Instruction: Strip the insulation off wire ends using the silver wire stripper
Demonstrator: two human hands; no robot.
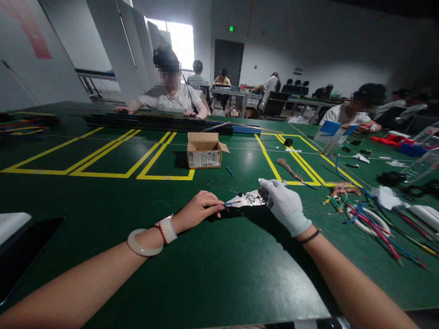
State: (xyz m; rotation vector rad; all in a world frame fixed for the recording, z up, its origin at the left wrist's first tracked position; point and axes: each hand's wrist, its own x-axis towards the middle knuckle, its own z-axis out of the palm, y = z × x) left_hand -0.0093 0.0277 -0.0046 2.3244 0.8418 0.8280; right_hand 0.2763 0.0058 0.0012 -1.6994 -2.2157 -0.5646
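My right hand [282, 203], in a white glove, grips the dark handles of a pair of wire strippers [250, 199] low over the green table. The tool's silver jaws point left. My bare left hand [202, 207] pinches a short piece of blue wire [230, 203] that lies against the jaw tips. Whether the jaws bite on the wire is too small to tell. Beyond my hands, another blue wire offcut [229, 171] and thin scraps of wire [223, 185] lie on the table. An open cardboard box [204, 151] stands just past them.
Bundled coloured cables [372, 223], bare copper strands [289, 170] and a clear plastic bottle [430, 160] lie to the right. A dark flat device [16, 266] is at the near left. Yellow tape [103, 175] marks the table. A person [172, 92] sits opposite behind long dark strips [158, 122].
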